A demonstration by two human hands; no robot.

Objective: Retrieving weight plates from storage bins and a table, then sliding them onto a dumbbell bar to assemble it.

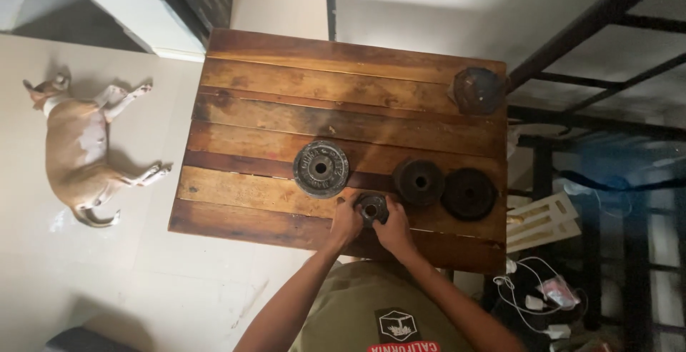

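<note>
View from above, looking down on my two hands at the near edge of a dark-stained wooden plank table (286, 80). My left hand (346, 225) and right hand (394, 230) close around the smallest dark round iron weight plate (371, 207), one on each side, fingers curled over its rim; the grip is snug on both flanks and the plate appears to rest flat on the planks, its centre hole facing up. Holding it from two sides keeps a heavy, smooth disc from slipping, as I judge it.

Three more plates lie flat in a loose row just beyond: a larger grey cast-iron plate with raised lettering (321, 168) to the left, a medium black plate (419, 181) in the middle, and a wide black plate (469, 193) to the right, the last two nearly touching. A rusty dark rounded lump of metal (477, 90) sits well apart at the far right corner.

The small plate lies near the table's front edge, with little wood between it and my body; the far half of the table offers the widest open room. To the left, on the pale tiled floor (143, 288), a tan dog (78, 148) lies stretched out, well apart from the table. A black metal frame (593, 120) crowds the right side.
</note>
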